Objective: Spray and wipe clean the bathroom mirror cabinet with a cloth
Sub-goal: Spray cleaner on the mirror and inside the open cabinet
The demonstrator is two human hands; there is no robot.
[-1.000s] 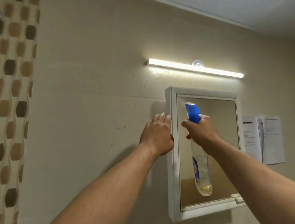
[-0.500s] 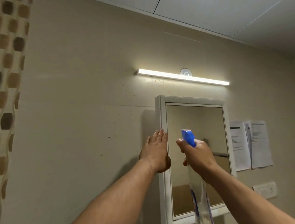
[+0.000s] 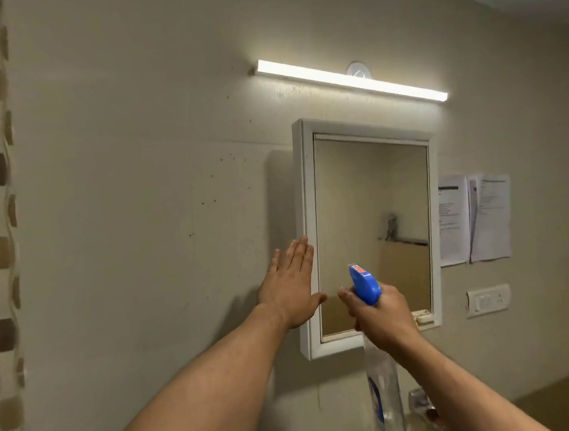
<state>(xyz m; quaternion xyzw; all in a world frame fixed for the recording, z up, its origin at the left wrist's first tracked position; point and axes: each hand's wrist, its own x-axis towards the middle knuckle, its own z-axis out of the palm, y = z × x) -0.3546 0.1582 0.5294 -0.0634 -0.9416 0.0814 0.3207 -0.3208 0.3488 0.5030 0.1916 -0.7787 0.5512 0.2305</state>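
The clear plastic spray bottle with blue trigger head (image 3: 365, 283) has been lowered toward the white-framed mirror cabinet's (image 3: 304, 193) bottom edge, gripped by the right hand (image 3: 381, 318). The left hand (image 3: 291, 290) is laid flat against its left edge. Spraying is judged ongoing; wiping remains, with no cloth seen.

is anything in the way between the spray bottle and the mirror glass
Nothing visible is. The right hand holds the spray bottle in front of the lower part of the mirror, with bare glass ahead of its blue head. The left hand lies flat against the left frame of the cabinet, off to the side.
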